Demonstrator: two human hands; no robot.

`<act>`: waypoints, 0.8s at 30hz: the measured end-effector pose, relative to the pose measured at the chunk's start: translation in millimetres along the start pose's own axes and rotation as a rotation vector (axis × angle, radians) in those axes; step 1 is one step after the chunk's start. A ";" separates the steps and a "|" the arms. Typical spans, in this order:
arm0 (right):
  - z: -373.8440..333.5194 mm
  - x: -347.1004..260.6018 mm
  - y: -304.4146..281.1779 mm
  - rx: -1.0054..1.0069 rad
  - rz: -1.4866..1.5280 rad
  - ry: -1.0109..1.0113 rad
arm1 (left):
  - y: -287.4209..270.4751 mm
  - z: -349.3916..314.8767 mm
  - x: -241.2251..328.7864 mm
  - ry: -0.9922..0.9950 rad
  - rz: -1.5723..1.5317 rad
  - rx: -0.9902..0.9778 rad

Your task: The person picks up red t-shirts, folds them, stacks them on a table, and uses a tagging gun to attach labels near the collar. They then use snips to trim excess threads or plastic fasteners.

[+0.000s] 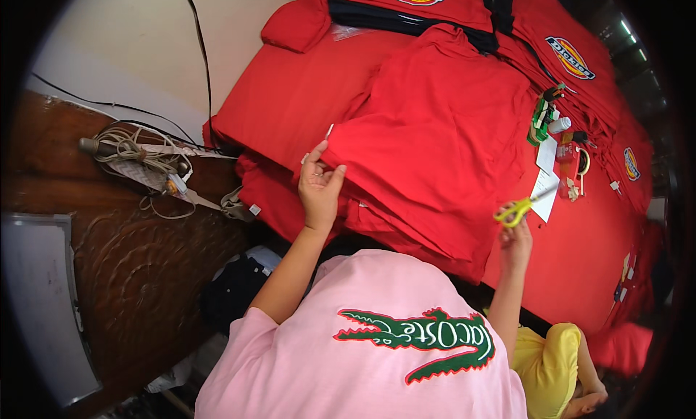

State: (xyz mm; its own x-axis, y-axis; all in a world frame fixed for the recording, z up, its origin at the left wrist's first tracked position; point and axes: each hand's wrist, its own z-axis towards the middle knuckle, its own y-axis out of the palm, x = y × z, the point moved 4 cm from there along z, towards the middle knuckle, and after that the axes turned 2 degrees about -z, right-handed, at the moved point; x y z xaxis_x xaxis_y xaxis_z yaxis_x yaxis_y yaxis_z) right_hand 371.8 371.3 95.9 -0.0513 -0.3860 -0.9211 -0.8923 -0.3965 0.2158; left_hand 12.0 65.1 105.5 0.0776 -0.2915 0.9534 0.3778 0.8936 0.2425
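Note:
A red garment [442,122], probably a sweatshirt or shirt, lies spread and wrinkled in front of me. At its left edge, my left hand [320,191] is closed on the cloth, thumb on top and the fingers partly hidden. A small white tag or thread end [330,131] sticks out just above those fingers. My right hand [516,241] holds yellow-handled scissors [513,212] by the handles, off the garment's lower right edge. The metal blades point up and to the right and look blurred.
Folded red garments with printed logos [573,56] are stacked behind and right. White paper slips [545,191], tape and small tools lie right of the garment. A cord-wrapped board [145,154] is at left. A person in a yellow top [551,368] is at lower right.

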 end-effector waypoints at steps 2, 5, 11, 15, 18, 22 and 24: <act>-18.7 2.0 69.4 -0.158 -0.088 -0.016 | 17.5 -4.0 24.9 0.016 -0.018 -0.066; -35.4 1.2 141.5 -0.373 -0.622 -0.220 | 36.3 -5.9 50.2 0.073 -0.019 -0.097; -64.5 -47.3 220.9 -0.487 -0.982 -0.878 | 36.9 -3.5 50.9 0.073 0.001 -0.166; -61.6 -42.8 220.5 -0.493 -1.045 -0.861 | 52.8 -9.4 60.1 0.050 -0.137 -0.223; -61.9 -39.4 221.8 -0.501 -1.043 -0.859 | 51.0 -11.3 57.4 0.058 -0.104 -0.262; -62.3 -39.8 221.2 -0.487 -1.046 -0.892 | 53.3 -9.3 54.8 0.094 -0.107 -0.265; -62.3 -42.3 221.7 -0.491 -1.041 -0.892 | 53.7 -8.3 55.2 0.093 -0.085 -0.259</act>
State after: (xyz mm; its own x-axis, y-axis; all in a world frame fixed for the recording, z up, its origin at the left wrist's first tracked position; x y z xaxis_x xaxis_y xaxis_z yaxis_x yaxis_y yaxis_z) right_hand 204.1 247.9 203.0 0.0909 0.8107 -0.5784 -0.4683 -0.4778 -0.7432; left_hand 44.2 94.2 169.6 0.1156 -0.4024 0.9081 0.6091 0.7509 0.2552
